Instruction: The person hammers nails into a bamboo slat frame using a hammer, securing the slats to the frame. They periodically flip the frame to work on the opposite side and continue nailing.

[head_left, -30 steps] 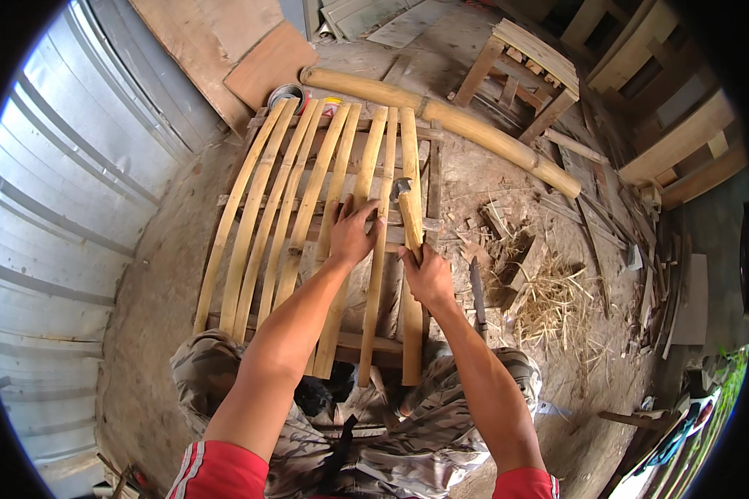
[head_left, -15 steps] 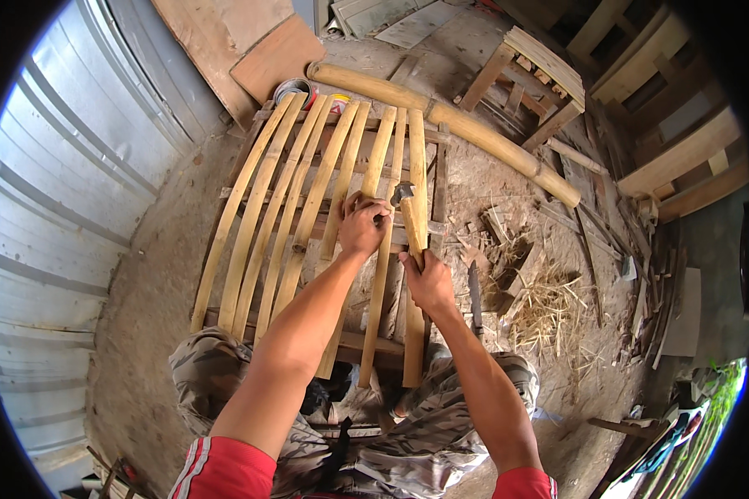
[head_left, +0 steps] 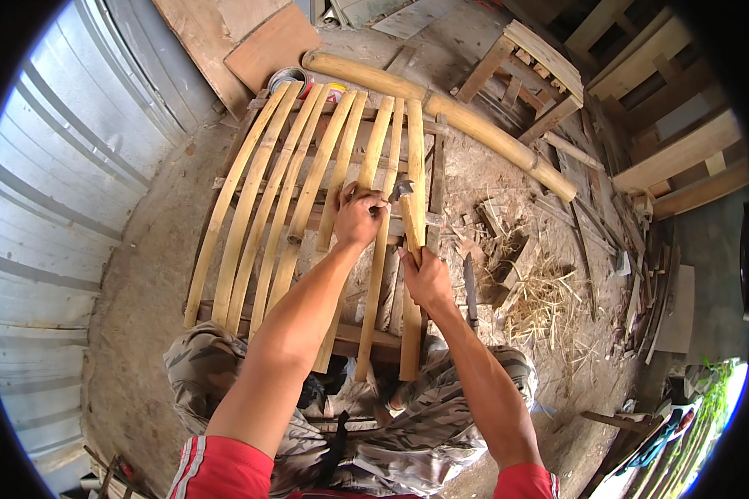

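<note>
Several long curved bamboo slats (head_left: 250, 216) lie side by side on wooden crossbars (head_left: 366, 337) in front of my knees. My left hand (head_left: 359, 218) is closed, fingers pinched down on one of the middle slats; whether it holds something small I cannot tell. My right hand (head_left: 425, 281) grips the wooden handle of a hammer (head_left: 408, 218). The hammer stands nearly upright, and its metal head is close to the fingers of my left hand. Both forearms reach out over the slats from the lower edge.
A thick bamboo pole (head_left: 441, 104) lies across the far end of the slats. A corrugated metal wall (head_left: 50, 208) runs along the left. A long blade (head_left: 470, 283), shavings (head_left: 545, 299) and scrap wood lie to the right, with a wooden stool (head_left: 528, 58) and boards (head_left: 250, 41) beyond.
My left hand has shifted slightly farther up the slat. The hammer head has risen and tipped toward my left hand's fingers; my right hand stays in about the same place.
</note>
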{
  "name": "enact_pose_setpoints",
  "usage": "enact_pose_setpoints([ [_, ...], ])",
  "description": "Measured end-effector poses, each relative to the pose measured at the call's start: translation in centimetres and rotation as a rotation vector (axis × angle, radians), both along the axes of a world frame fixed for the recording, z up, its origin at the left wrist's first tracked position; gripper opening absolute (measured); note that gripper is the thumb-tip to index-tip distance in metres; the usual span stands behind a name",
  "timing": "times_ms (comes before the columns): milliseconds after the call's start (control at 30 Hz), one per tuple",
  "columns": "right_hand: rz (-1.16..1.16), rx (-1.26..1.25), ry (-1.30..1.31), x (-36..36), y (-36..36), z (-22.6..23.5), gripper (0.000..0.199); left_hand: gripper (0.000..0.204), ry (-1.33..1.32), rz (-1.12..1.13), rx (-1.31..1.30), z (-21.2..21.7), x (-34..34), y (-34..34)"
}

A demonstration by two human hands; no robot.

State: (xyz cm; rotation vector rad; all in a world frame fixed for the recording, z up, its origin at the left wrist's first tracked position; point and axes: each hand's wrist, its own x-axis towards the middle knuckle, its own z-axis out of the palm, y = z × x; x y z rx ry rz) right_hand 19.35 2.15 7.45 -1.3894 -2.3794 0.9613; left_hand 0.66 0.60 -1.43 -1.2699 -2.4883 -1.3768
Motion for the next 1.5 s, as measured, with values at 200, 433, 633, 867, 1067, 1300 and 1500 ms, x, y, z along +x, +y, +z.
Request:
enact_pose_setpoints([
  [200, 0.082, -0.034, -0.064, -0.8, 0.0, 1.2, 0.043, 0.003, -0.153, -0.047, 0.056, -0.5, -0.8, 0.0],
  [433, -0.01, -0.107, 0.042, -0.7, -0.5, 1.8, 0.043, 0.004, -0.007, -0.018, 0.004, 0.6, 0.0, -0.5],
  [633, 0.002, 0.017, 0.022, -0.4, -0.1, 1.0, 0.045, 0.011, -0.008, -0.053, -0.008, 0.8, 0.2, -0.5],
  [867, -0.052, -0.048, 0.162, 0.0, 0.2, 1.4, 0.042, 0.058, 0.056, -0.097, -0.177, 1.9, 0.3, -1.1],
  [1067, -0.021, -0.031, 0.13, -0.3, 0.8, -0.4, 0.048, 0.076, 0.291, -0.093, -0.329, 1.8, 0.9, -2.0],
  [1300, -0.061, -0.012, 0.162, -0.5, 1.2, -0.2, 0.048, 0.077, 0.2, -0.029, -0.651, 3.2, 3.1, -3.2],
  [1500, -0.04, -0.042, 0.197, 0.3, 0.9, 0.3, 0.045, 0.082, 0.154, -0.124, -0.74, 4.6, 2.6, -3.5],
])
